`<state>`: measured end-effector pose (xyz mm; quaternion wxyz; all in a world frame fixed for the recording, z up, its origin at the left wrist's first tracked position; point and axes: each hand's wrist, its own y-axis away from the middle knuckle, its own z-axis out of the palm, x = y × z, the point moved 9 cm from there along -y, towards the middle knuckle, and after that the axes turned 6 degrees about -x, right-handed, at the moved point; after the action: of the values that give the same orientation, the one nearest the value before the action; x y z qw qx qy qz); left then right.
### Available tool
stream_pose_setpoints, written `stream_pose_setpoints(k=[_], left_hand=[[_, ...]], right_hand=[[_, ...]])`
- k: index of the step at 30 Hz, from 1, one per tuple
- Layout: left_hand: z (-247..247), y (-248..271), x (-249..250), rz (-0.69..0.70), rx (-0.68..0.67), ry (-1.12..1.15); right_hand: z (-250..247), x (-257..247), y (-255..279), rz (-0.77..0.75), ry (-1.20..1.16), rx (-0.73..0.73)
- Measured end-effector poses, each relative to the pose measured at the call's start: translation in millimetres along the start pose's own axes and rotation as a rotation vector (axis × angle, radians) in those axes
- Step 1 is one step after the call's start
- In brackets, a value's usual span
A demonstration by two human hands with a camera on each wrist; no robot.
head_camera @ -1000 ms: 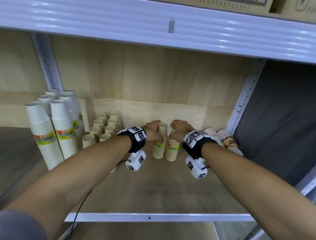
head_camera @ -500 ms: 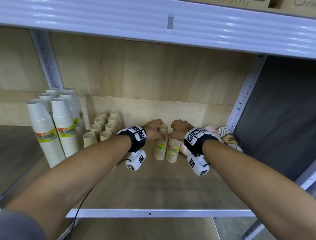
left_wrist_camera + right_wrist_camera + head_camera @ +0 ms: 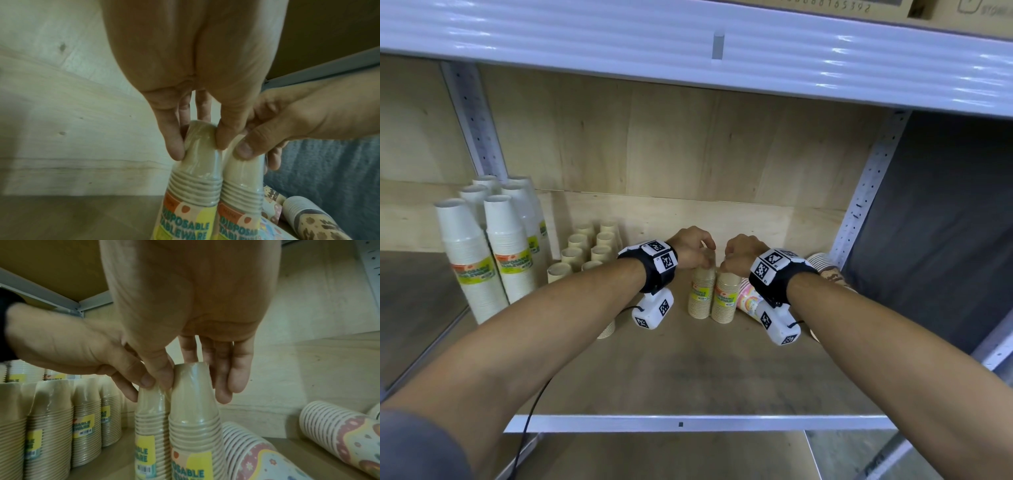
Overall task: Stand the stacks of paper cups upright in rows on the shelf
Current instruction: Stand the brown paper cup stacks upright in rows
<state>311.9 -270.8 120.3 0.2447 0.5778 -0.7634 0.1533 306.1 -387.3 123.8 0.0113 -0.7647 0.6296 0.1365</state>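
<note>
Two wrapped tan cup stacks stand upright side by side at the middle of the shelf [image 3: 681, 377]. My left hand [image 3: 695, 251] pinches the top of the left stack [image 3: 701, 294] between thumb and fingers, seen close in the left wrist view as left hand [image 3: 198, 141] on left stack [image 3: 195, 178]. My right hand [image 3: 739, 255] grips the top of the right stack [image 3: 726, 298]; the right wrist view shows the right hand [image 3: 193, 381] curled round that right stack [image 3: 193, 426]. The stacks touch each other.
Tall white cup stacks [image 3: 482, 260] stand at the far left, with rows of tan stacks [image 3: 589, 250] beside them. Patterned cup stacks [image 3: 748, 298] lie on their sides at the right, near the perforated post [image 3: 859, 205]. The upper shelf beam [image 3: 688, 51] hangs overhead.
My two hands have drawn slightly closer together over the stack tops. Both stacks stay upright in about the same spot.
</note>
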Motion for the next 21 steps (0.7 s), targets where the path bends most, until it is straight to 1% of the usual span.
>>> stream_pose_setpoints(k=[7, 16, 21], left_hand=[[-2, 4, 1, -0.008, 0.031, 0.008], [-2, 5, 3, -0.022, 0.01, -0.028], [-4, 6, 9, -0.041, -0.026, -0.097]], right_hand=[[-1, -4, 3, -0.028, 0.028, 0.009], [-6, -4, 8, -0.03, -0.002, 0.024], [-11, -5, 10, -0.031, -0.012, 0.017]])
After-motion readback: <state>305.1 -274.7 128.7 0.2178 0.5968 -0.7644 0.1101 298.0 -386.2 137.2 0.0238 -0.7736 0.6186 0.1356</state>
